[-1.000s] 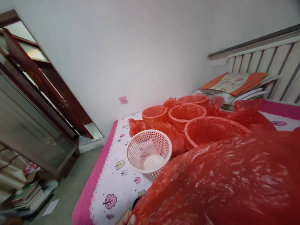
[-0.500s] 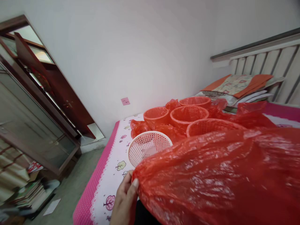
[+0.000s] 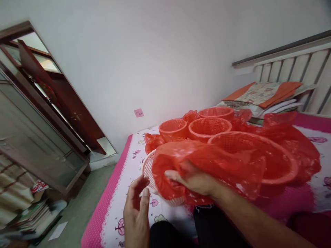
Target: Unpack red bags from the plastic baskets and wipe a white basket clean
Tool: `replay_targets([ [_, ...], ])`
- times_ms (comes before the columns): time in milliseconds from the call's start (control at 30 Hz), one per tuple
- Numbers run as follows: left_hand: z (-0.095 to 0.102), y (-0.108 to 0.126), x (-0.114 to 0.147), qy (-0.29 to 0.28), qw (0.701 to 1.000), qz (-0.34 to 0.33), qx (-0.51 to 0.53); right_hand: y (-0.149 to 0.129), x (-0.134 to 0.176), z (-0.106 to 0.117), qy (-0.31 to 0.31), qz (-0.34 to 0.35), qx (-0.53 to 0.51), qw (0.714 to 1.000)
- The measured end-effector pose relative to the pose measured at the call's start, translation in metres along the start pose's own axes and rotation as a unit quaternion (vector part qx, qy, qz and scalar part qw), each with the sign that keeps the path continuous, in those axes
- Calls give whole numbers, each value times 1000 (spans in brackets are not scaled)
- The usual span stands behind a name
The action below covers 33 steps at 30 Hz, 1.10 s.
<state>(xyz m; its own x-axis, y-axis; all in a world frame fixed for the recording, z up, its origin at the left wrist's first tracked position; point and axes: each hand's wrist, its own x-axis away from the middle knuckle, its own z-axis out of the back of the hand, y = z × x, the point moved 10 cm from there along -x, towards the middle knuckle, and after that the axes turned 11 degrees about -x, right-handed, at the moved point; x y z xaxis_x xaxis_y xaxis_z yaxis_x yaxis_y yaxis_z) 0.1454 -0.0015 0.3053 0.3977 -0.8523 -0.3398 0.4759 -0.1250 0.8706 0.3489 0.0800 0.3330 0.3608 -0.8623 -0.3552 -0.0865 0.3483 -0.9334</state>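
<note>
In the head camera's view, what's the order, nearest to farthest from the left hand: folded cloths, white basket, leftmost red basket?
1. White basket: just beyond the left hand, partly hidden by the red bag.
2. Leftmost red basket: behind the white one.
3. Folded cloths: far right.

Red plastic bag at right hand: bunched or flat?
Bunched, not flat: the red plastic bag gathers in folds around the right hand.

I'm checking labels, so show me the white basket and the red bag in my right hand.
White basket [image 3: 148,167]: head view, mesh on its left side.
Red bag [image 3: 200,154]: head view, upper part of the crumpled plastic.
</note>
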Motion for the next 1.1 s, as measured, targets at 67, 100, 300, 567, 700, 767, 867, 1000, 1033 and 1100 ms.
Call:
replay_targets([
  [67,-2,9,8,-6,999,-32,-8,-4,-2,-33,-66,6,40,997],
  [100,-4,12,10,-8,999,-41,-2,-6,1,-45,-89,17,78,993],
  [300,-2,8,-9,63,998,-14,-24,5,52,-94,-188,75,238,950],
  [567,18,-53,-39,120,991,29,56,-47,87,-34,-3,319,296,900],
  [700,22,-88,-40,113,978,121,128,-33,78,32,138,302,339,880],
  [767,22,-96,-38,106,974,146,138,-17,70,54,169,279,349,878],
  [867,18,-106,-34,87,974,160,131,9,56,83,204,227,317,898],
  [1000,8,-130,-29,44,977,183,100,62,37,106,215,90,219,948],
  [1033,2,-138,-28,29,975,198,95,78,33,108,212,52,203,955],
  [1100,-10,-153,-26,6,968,231,95,109,26,109,207,-13,181,961],
])
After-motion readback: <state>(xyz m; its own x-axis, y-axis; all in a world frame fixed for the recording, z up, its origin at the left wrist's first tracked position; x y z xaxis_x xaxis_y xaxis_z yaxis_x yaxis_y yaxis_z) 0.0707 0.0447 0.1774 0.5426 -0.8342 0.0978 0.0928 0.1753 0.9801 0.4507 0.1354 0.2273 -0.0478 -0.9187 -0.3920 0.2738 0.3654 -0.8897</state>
